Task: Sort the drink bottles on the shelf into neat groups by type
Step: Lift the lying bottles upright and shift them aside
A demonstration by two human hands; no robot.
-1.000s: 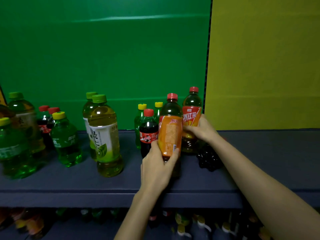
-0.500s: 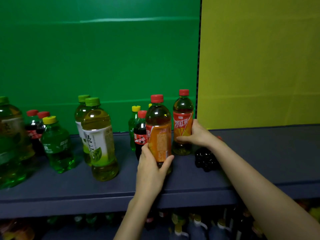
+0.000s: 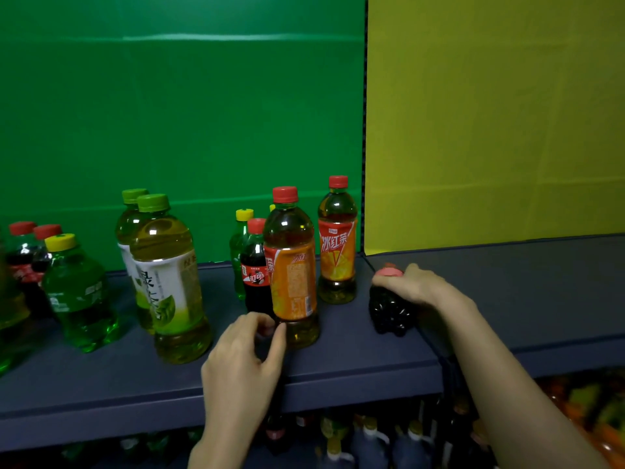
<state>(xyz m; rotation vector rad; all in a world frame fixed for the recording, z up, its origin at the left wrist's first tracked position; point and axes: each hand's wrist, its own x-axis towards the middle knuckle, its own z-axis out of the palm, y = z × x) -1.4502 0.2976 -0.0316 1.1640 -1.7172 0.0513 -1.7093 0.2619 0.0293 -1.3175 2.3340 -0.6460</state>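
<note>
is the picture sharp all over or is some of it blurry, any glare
Head view: centre sharp, the iced tea bottle label readable; far-left edge smeared, the lower shelf bottles dim and blurred; small glare spots on the green tea bottle; left hand slightly soft.

Green backdrop (image 3: pixel 182 113) beside yellow backdrop (image 3: pixel 493 123), behind everything.

On the shelf (image 3: pixel 355 363), two iced tea bottles stand near the middle, the front one (image 3: pixel 291 272) before and left of the rear one (image 3: pixel 337 242). A cola bottle (image 3: pixel 255 265) sits just left of the front one, a soda bottle (image 3: pixel 239 252) behind it. Two green tea bottles (image 3: pixel 165 279) stand further left, one behind the other. A small dark bottle (image 3: pixel 389 308) stands right, under the right hand (image 3: pixel 417 282). The left hand (image 3: pixel 241 363) hangs before the front iced tea bottle.
</note>
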